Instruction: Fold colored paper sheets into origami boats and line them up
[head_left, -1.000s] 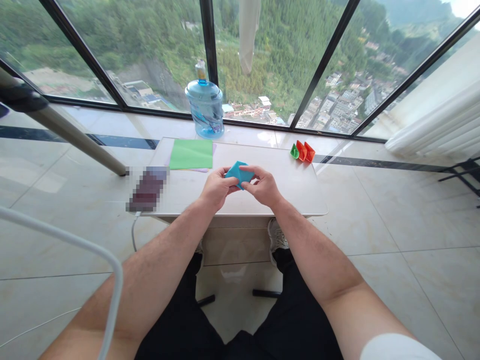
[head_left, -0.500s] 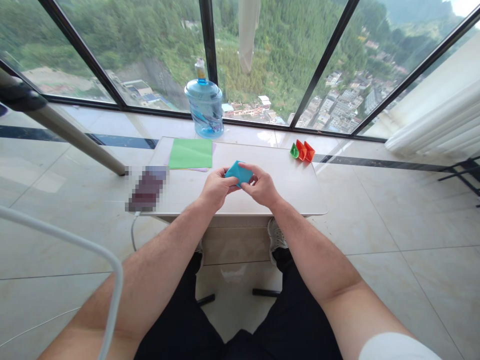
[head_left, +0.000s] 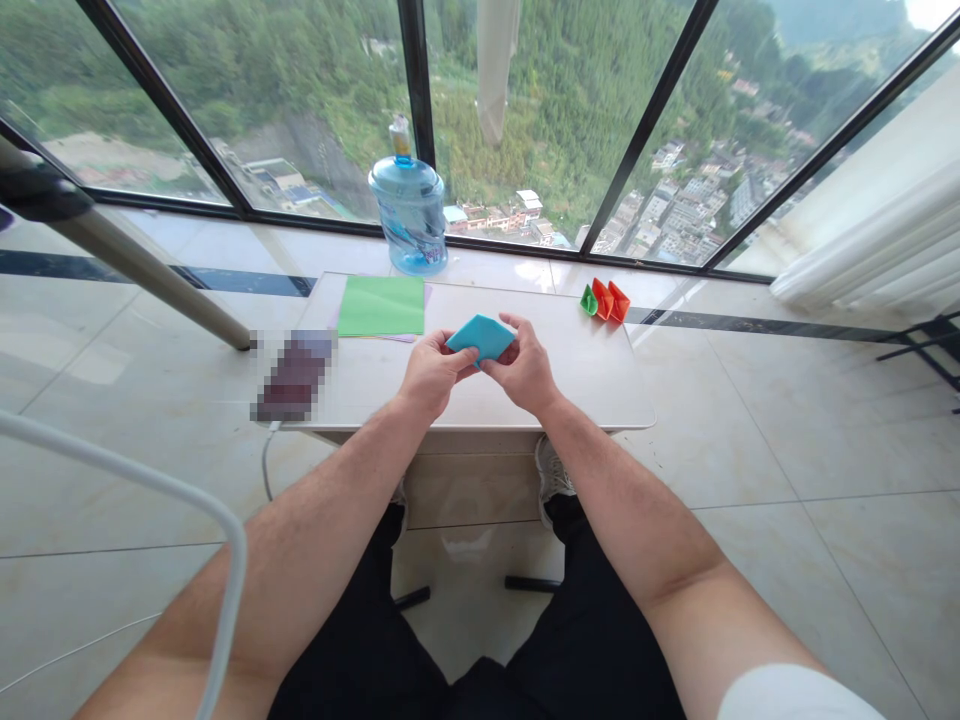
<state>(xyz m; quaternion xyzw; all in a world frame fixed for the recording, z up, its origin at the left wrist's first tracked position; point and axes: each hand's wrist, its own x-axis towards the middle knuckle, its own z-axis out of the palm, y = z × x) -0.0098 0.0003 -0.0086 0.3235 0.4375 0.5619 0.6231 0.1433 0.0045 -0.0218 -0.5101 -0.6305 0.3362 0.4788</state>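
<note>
A folded piece of blue paper [head_left: 481, 338], roughly diamond-shaped, is held above the low white table [head_left: 375, 390]. My left hand [head_left: 433, 372] pinches its left corner, thumb on top and fingers underneath. On the other side my right hand [head_left: 526, 368] grips the right corner, with the thumb at the lower edge and the forefinger raised off the paper. Part of the underside is hidden by my fingers. Near the table's far right corner stand three small folded paper pieces: a green one [head_left: 589, 300] and two red-orange ones [head_left: 618, 302].
A stack of square paper sheets [head_left: 381, 306], green on top, lies at the table's back left. A blurred-out device [head_left: 294, 376] with a cable rests at the left edge. Behind the table, a large water bottle [head_left: 409, 215] stands by the window.
My right forefinger has lifted off the blue paper and moved up and right. More of the paper's face shows, as a wider diamond. My left hand has barely moved.
</note>
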